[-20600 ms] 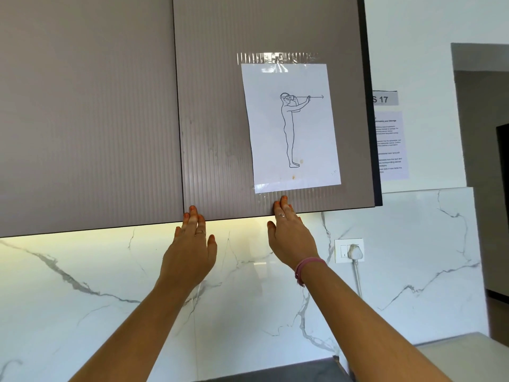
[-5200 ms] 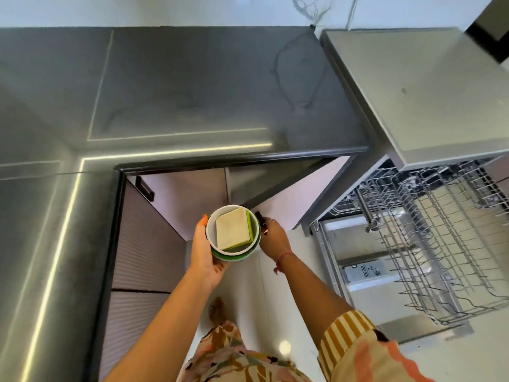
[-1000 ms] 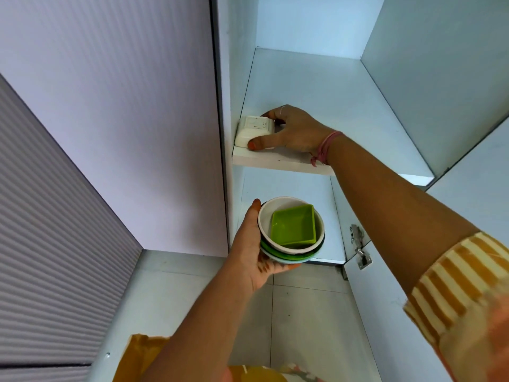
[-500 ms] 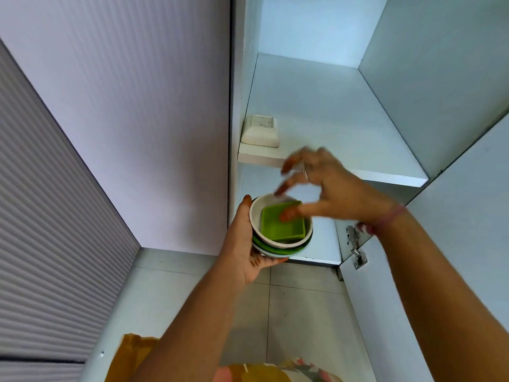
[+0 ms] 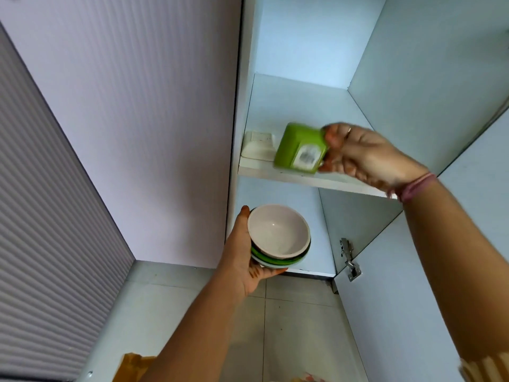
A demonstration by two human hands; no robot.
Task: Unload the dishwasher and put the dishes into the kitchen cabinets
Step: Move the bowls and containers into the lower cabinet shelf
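My right hand [image 5: 366,158] pinches a green square dish [image 5: 298,148] by its edge, tilted so its labelled underside faces me, just above the front of the cabinet's upper shelf [image 5: 303,177]. Beside it, a white square dish [image 5: 257,146] rests upside down at that shelf's left front corner. My left hand [image 5: 242,260] grips a small stack of round bowls [image 5: 279,235] from below, a white one on top, a green one and a pale one under it, held in front of the lower shelf.
The cabinet door [image 5: 429,285] stands open on the right, its metal hinge [image 5: 348,259] near the stack. A pale side panel [image 5: 132,128] and a ribbed grey door [image 5: 46,230] lie to the left. Tiled floor [image 5: 289,326] is below.
My right hand has lifted the green square dish out of the top bowl and carried it up to the upper shelf. The stack in my left hand has stayed where it was.
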